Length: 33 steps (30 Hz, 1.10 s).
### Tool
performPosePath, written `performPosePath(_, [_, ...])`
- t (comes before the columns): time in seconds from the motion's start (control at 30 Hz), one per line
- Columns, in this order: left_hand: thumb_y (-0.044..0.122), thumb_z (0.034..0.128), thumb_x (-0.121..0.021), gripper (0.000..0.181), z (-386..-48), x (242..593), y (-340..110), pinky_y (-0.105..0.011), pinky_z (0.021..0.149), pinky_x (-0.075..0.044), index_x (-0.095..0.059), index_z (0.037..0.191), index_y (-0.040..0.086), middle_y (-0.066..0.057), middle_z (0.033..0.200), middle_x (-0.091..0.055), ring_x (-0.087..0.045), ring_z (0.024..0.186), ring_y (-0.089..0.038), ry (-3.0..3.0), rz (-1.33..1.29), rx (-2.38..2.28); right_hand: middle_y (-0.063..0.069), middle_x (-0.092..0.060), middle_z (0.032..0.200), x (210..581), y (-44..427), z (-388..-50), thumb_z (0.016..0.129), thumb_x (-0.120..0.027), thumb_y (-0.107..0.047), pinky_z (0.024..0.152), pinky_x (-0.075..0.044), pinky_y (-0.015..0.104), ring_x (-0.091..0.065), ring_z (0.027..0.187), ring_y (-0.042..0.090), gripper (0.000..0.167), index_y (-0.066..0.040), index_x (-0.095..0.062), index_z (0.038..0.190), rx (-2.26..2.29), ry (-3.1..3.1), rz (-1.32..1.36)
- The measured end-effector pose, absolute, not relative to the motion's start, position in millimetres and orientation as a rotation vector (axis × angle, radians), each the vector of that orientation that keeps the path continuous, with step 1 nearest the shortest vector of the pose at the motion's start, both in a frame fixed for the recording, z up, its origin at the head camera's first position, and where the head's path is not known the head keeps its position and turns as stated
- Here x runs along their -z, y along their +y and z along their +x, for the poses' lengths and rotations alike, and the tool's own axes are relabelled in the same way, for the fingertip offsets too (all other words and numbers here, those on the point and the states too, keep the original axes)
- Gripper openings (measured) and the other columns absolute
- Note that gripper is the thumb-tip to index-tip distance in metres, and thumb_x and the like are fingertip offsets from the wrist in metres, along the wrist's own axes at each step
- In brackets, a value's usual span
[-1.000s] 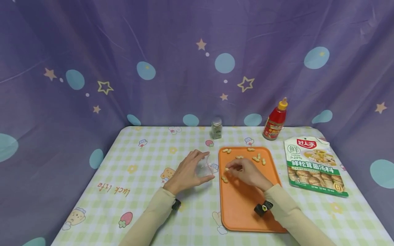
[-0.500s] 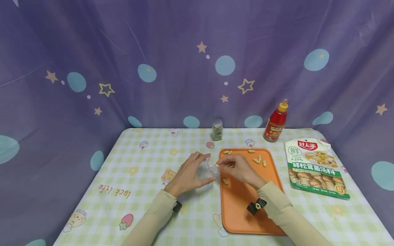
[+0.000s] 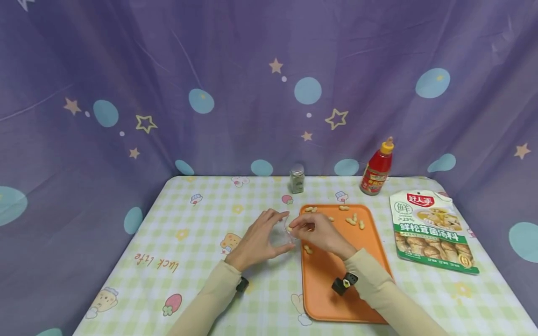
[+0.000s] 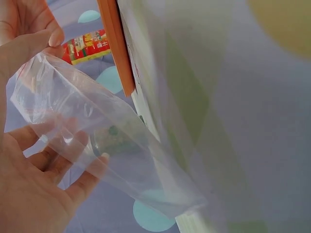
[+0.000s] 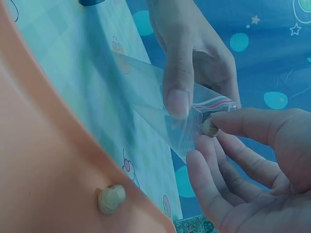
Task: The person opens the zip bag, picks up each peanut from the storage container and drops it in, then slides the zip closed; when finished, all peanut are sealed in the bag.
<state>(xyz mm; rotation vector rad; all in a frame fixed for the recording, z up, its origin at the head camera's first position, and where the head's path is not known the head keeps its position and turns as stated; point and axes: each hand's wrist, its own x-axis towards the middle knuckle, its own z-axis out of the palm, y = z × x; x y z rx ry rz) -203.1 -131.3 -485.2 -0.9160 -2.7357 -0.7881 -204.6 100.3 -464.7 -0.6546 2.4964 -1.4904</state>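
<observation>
A clear zip bag (image 4: 107,121) with a red line at its mouth hangs from my left hand (image 3: 256,240), thumb and fingers spread apart at its mouth. Between the thumb and fingertips of my right hand (image 3: 323,233) is a peanut (image 5: 210,127), right at the bag's mouth. Whether the peanut is past the bag's edge, I cannot tell. Below my right forearm lies an orange tray (image 3: 332,289), with several peanuts along its far part and one (image 3: 308,249) near its left edge.
A small spice jar (image 3: 297,181) stands behind the tray. At the back right is a red sauce bottle (image 3: 376,171) with a yellow cap. A food pouch (image 3: 433,231) lies right of the tray. A purple curtain (image 3: 235,56) hangs behind the checked tablecloth (image 3: 201,298).
My right hand has picked up the peanut from the tray's left side and carried it left to the bag's mouth. My left hand has stayed in nearly the same place.
</observation>
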Motion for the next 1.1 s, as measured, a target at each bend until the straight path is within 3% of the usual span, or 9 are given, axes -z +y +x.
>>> performPosePath(0.17, [0.055,0.0843,-0.083,0.082,-202.9,485.3,-130.6,-0.035,0.091,-0.053,-0.052,0.152,0.02,0.0,0.13,-0.059,-0.054,0.108,-0.017,-2.721,-0.92,0.779,0.003,-0.075,0.104,463.9,99.8,-204.3,0.098,-0.071,-0.013,0.084,-0.058,0.03,-0.069,0.092,0.013,0.015,-0.015,-0.079,0.11,1.483,2.499,-0.658])
performPosePath(0.4, [0.053,0.0837,-0.084,0.084,-203.7,484.7,-130.3,-0.037,0.096,-0.054,-0.052,0.153,0.018,0.004,0.13,-0.059,-0.055,0.112,-0.014,-2.723,-0.909,0.801,0.004,-0.076,0.105,464.2,106.5,-204.5,0.097,-0.072,-0.011,0.086,-0.057,0.032,-0.07,0.093,0.015,0.016,-0.007,-0.078,0.111,1.48,2.526,-0.636])
performPosePath(0.63, [0.061,0.0852,-0.079,0.085,-203.4,483.1,-132.5,-0.036,0.098,-0.054,-0.051,0.154,0.02,0.004,0.132,-0.058,-0.054,0.114,-0.013,-2.743,-0.886,0.772,0.007,-0.077,0.102,476.8,121.2,-205.8,0.096,-0.074,-0.011,0.083,-0.056,0.028,-0.068,0.089,0.013,0.016,-0.002,-0.078,0.109,1.471,2.563,-0.596])
performPosePath(0.97, [0.062,0.0846,-0.079,0.086,-203.0,480.5,-133.6,-0.037,0.099,-0.055,-0.05,0.154,0.021,0.002,0.133,-0.059,-0.054,0.116,-0.013,-2.735,-0.884,0.755,0.007,-0.077,0.095,493.2,135.1,-199.1,0.094,-0.077,-0.012,0.066,-0.054,0.024,-0.067,0.079,0.015,0.015,-0.005,-0.077,0.107,1.38,2.485,-0.548])
performPosePath(1.1, [0.061,0.0848,-0.08,0.086,-203.2,480.2,-134.1,-0.039,0.099,-0.055,-0.051,0.154,0.019,-0.001,0.133,-0.06,-0.054,0.116,-0.014,-2.724,-0.892,0.773,0.006,-0.077,0.091,497.6,136.0,-196.2,0.091,-0.08,-0.011,0.066,-0.052,0.023,-0.065,0.077,0.012,0.014,-0.007,-0.077,0.104,1.355,2.482,-0.563])
